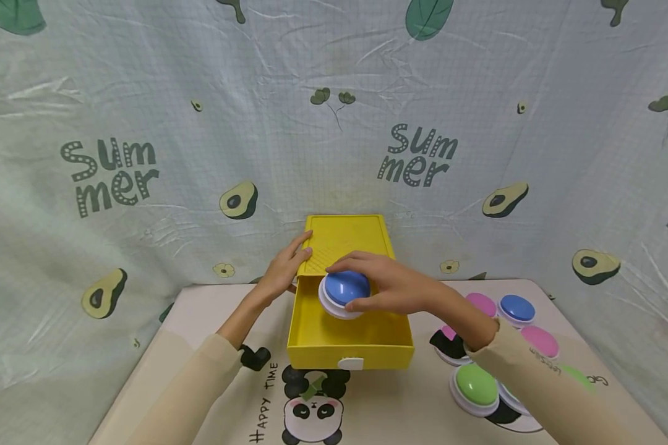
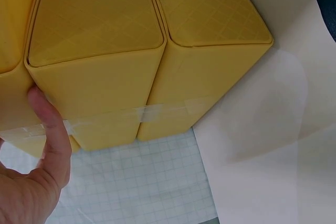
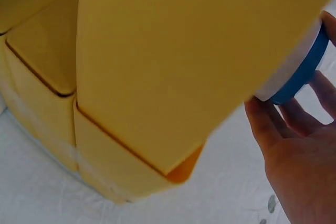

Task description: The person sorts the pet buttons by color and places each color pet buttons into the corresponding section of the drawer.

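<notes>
My right hand (image 1: 392, 284) holds a round push button with a blue dome (image 1: 347, 288) and a white base, tilted, over the pulled-out yellow drawer (image 1: 351, 358). Thumb and fingers span its rim; in the right wrist view the blue and white button (image 3: 294, 80) is partly hidden behind the drawer's side. With its fingers stretched out, my left hand (image 1: 281, 269) rests against the left side and top edge of the yellow drawer unit (image 1: 347, 238). In the left wrist view the thumb (image 2: 52, 124) lies along the unit's side. A white handle (image 1: 351, 363) marks the drawer front.
Several more round buttons stand on the table at the right, among them a green button (image 1: 475, 386), a blue button (image 1: 516, 308) and a pink button (image 1: 540, 341). My right forearm hides part of them. A patterned cloth (image 1: 289, 154) hangs behind the table.
</notes>
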### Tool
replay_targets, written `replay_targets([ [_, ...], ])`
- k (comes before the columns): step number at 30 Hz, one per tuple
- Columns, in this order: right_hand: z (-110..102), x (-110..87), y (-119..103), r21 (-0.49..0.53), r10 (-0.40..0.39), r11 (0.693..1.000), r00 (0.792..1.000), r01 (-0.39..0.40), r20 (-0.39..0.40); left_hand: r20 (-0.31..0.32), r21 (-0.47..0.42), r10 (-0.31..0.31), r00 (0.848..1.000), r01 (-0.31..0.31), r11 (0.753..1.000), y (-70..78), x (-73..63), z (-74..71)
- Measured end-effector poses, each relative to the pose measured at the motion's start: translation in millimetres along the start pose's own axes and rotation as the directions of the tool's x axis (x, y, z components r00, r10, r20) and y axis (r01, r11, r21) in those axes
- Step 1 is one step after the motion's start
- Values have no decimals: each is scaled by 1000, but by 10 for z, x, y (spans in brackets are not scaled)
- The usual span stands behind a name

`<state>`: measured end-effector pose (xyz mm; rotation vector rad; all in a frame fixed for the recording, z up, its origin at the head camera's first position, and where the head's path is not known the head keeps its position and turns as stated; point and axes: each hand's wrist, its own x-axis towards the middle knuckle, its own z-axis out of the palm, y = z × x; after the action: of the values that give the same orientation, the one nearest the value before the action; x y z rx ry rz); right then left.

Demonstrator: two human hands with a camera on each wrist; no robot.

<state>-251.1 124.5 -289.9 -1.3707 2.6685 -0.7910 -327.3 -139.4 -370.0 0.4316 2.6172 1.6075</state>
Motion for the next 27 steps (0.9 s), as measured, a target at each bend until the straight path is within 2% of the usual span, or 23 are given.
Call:
replay_targets([
  [5,47,76,-7,-14,-70,997,997,71,25,6,-1,-3,1000,3,1000,12,-3,5],
  [9,61,120,-37,-10,-92,996,994,92,50,8,-10,1,1000,-1,1000,7,1,0],
  [21,224,177,-51,1,-81,997,983,82,164,5,-7,4,1000,-4,1000,-15,-5,-6],
  [27,279,178,-7,1,-73,997,980,74,187,3,-8,-3,1000,3,1000,-14,0,3],
])
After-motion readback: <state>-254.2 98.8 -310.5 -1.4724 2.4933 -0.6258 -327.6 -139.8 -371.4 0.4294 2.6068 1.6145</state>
